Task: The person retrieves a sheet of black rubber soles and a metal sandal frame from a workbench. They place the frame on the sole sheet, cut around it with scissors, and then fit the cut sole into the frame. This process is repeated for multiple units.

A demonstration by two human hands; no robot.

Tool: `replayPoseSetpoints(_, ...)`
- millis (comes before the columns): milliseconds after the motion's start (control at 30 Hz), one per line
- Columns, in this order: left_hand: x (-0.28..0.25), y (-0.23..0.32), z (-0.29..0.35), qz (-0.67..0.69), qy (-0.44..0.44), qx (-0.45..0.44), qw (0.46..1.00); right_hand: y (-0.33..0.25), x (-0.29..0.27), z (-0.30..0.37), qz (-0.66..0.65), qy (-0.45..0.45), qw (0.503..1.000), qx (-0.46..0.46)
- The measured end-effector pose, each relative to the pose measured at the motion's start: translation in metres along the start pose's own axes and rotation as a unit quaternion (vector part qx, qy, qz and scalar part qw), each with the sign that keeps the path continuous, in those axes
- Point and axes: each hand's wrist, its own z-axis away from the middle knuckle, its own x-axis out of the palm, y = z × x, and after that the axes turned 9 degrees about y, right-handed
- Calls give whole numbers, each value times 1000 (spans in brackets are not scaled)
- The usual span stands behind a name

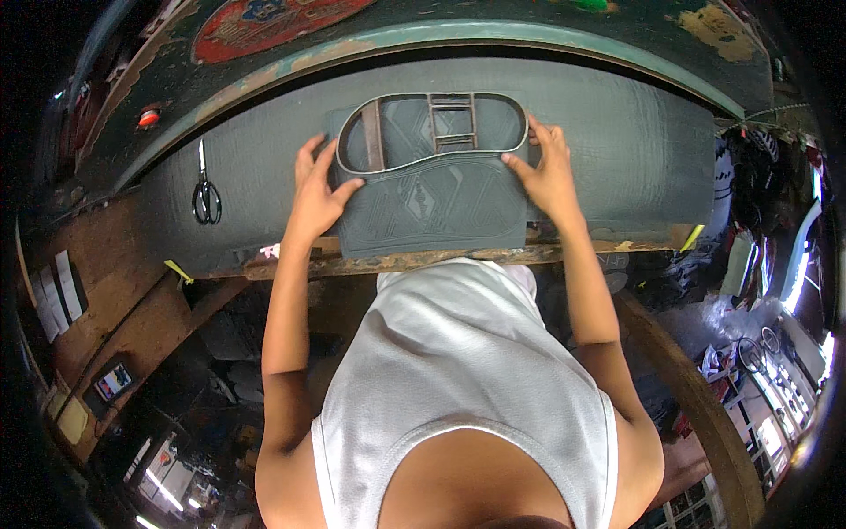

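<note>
A metal cutting die (pixel 376 132) in the outline of a shoe sole lies on a dark grey rubber sheet (pixel 467 216). Crossbars span the inside of the die, and embossed sole patterns show on the sheet. My left hand (pixel 319 192) is around the die's left end, its thumb just below the rim and its fingers at the outer side. At the other end, my right hand (pixel 548 172) grips the die with the thumb on the near rim and the fingers behind. Part of those fingers is hidden by the hand.
The sheet rests on a broad grey work surface (pixel 630 132) with a worn wooden front edge (pixel 423 263). Black-handled scissors (pixel 206 198) lie at left. A green-painted machine beam (pixel 529 35) crosses the far side. On a wooden side board lies a phone (pixel 115 383).
</note>
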Motion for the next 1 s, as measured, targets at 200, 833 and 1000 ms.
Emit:
replayPoseSetpoints(200,25,-20,3,61,40,-34,997,17,8,-6,14,29,998,-58)
replayPoseSetpoints(833,27,-33,7,100,36,-22,994,20,9,-4,0,54,997,-60)
replayPoseSetpoints(1000,29,-34,7,99,37,-15,994,19,8,-3,-11,59,997,-47)
